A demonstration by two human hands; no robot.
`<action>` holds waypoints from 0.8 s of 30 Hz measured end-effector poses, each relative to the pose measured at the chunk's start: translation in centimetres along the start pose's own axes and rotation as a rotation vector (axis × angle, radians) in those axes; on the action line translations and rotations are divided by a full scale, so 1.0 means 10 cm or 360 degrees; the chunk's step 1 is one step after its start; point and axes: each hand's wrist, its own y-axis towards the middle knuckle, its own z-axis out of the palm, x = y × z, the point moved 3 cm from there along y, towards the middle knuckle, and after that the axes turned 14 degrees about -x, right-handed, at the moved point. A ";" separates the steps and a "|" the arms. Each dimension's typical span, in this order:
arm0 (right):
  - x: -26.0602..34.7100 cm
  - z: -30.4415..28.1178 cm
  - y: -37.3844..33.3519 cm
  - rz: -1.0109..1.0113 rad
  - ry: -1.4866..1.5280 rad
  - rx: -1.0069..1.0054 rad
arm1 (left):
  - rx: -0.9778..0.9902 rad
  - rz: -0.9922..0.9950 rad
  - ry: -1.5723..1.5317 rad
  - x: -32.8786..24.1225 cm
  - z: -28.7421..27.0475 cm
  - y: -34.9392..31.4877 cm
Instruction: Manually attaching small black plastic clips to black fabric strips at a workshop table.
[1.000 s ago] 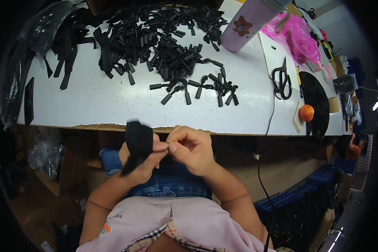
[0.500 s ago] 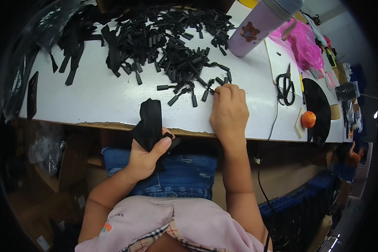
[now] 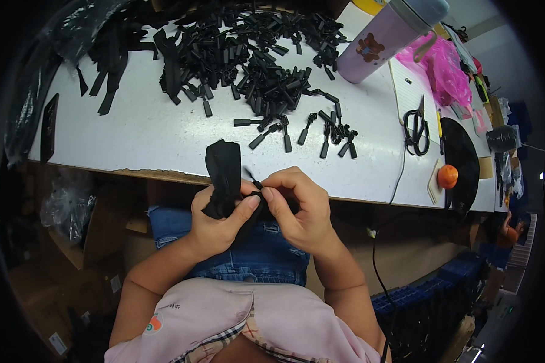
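My left hand (image 3: pixel 215 222) is closed on a folded black zipper tape (image 3: pixel 223 172), its wide part standing up above the thumb. Close against it, my right hand (image 3: pixel 304 210) pinches a small black zipper pull (image 3: pixel 254 179) between thumb and fingertips at the end of the tape. Fingers cover where pull and tape meet, so I cannot tell whether they are joined. Both hands are over my lap at the table's front edge. Beyond them lies a large heap of black zipper pulls (image 3: pixel 272 85), with several loose pulls (image 3: pixel 339 136) on its near right side.
More black strips (image 3: pixel 110 69) and clear plastic (image 3: pixel 79 30) lie at the left, near a dark phone-like slab (image 3: pixel 49 127). A lilac bottle (image 3: pixel 372 51) stands behind right. Scissors (image 3: pixel 416 130), a notebook (image 3: pixel 399 85), an orange fruit (image 3: pixel 447 176) and a pink bag (image 3: pixel 445 72) are at the right.
My right hand has come back from the loose pulls on the table to my left hand, bringing a zipper pull. My left hand still holds the tape, slightly shifted.
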 end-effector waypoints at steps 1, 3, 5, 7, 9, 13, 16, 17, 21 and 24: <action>0.00 0.00 0.00 -0.0131 -0.0011 0.0018 | 0.0025 0.0097 0.0025 -0.02 0.01 0.02; 0.03 0.00 0.01 -0.0265 -0.0023 0.0039 | 0.0047 0.0197 0.0047 -0.04 0.01 0.03; 0.07 0.01 0.02 -0.0266 0.0004 0.0099 | 0.0003 0.0180 0.0039 -0.05 0.00 0.02; 0.05 0.00 0.01 -0.0312 -0.0027 0.0109 | 0.0027 0.0205 0.0046 -0.05 -0.01 0.03; 0.03 -0.01 0.01 -0.0356 -0.0062 0.0112 | 0.0057 0.0228 0.0050 -0.05 -0.02 0.03; 0.07 0.00 0.00 -0.0616 -0.0278 0.0100 | 0.0074 0.0391 0.0404 -0.18 -0.02 0.07; 0.08 0.02 -0.01 -0.0762 -0.0402 0.0085 | 0.0070 0.0434 0.0460 -0.16 -0.03 0.06; 0.09 0.03 -0.01 -0.0805 -0.0404 0.0083 | 0.0059 0.0343 0.0405 -0.12 -0.04 0.05; 0.05 0.05 -0.02 -0.0744 -0.0263 0.0098 | -0.0119 0.0304 0.0154 -0.03 -0.06 0.02; 0.00 0.04 -0.05 -0.0668 -0.0201 0.0055 | 0.0046 0.0282 0.0370 -0.07 -0.06 0.06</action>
